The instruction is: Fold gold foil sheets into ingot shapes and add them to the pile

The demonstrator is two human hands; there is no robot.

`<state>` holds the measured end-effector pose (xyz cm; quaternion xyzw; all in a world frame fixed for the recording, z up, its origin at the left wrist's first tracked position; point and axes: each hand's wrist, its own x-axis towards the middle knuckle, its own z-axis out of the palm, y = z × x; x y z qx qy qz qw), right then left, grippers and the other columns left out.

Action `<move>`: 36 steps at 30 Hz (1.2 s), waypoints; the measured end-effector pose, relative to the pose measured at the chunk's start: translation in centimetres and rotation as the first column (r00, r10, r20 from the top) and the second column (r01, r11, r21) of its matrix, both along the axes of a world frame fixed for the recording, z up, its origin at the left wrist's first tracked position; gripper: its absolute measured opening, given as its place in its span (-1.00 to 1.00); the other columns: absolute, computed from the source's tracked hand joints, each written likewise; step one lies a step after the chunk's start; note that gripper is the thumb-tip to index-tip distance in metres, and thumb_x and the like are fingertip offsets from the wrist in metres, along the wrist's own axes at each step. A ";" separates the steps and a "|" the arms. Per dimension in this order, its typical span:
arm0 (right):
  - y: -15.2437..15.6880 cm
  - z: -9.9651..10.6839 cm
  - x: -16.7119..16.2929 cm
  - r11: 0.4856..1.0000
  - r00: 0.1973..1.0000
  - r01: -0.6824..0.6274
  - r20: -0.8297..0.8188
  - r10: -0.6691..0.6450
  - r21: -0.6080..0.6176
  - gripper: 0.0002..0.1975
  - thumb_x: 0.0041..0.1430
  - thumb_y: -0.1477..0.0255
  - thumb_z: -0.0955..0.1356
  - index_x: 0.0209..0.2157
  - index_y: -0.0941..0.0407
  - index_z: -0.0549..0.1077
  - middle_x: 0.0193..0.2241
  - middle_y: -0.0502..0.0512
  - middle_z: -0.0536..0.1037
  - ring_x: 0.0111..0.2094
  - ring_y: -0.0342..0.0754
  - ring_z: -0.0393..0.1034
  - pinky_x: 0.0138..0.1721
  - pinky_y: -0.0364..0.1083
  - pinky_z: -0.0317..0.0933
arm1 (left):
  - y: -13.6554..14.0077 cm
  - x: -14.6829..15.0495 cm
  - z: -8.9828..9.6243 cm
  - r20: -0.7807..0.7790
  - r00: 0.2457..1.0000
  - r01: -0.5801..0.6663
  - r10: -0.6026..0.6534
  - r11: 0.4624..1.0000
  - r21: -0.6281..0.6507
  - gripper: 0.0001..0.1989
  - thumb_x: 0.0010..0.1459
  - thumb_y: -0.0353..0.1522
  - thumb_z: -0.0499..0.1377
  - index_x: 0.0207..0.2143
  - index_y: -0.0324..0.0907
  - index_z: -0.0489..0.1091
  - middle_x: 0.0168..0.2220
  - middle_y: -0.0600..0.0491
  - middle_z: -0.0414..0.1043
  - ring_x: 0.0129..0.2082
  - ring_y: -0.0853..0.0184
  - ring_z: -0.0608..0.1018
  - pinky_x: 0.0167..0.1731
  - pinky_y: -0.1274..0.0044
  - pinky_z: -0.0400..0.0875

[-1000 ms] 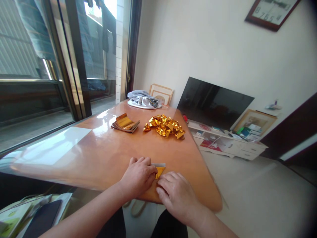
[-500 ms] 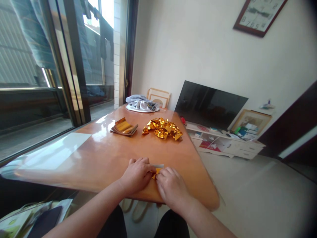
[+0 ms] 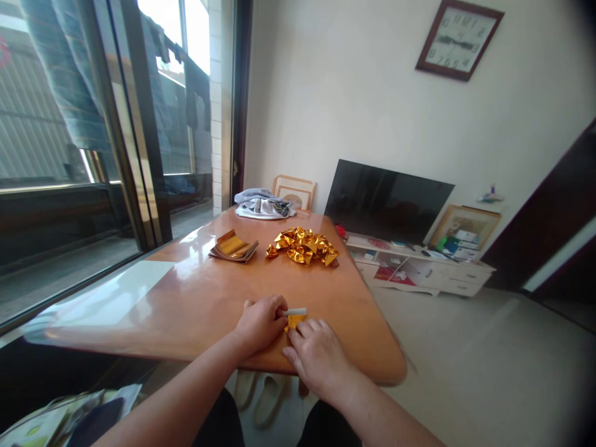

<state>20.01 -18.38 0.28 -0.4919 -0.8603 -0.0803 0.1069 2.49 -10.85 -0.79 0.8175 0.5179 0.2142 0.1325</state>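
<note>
A small sheet of gold foil paper lies near the table's front edge, partly folded, its pale grey back showing as a strip along the far side. My left hand is closed at the paper's left edge, thumb and fingertips pinching it. From the right, my right hand grips the near part with bent fingers, which hide some of the fold. Farther up the table is a heap of folded gold foil pieces, with one piece at its left. A stack of curled gold foil sheets rests left of the heap.
The glossy brown table has a rounded right corner near me. Folded cloth sits at its far end. A white sheet lies on the left side. Beyond stand a television and a white cabinet.
Both hands have shifted slightly on the paper, and more of its gold face shows between them. My right thumb has moved toward me. The camera view has tilted up a little.
</note>
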 end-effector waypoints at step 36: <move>-0.4 -1.3 -1.1 0.984 0.973 0.180 -0.147 -0.181 -0.019 -0.68 0.35 0.18 0.29 -0.02 0.03 0.54 -0.11 0.16 0.51 -0.03 0.10 0.33 -0.01 0.04 0.19 | -0.6 0.0 -0.1 -0.084 0.996 -0.021 0.029 0.995 0.098 -0.84 0.20 -0.31 0.13 -0.22 -0.05 0.50 -0.12 0.00 0.49 -0.01 0.15 0.44 -0.05 0.36 0.22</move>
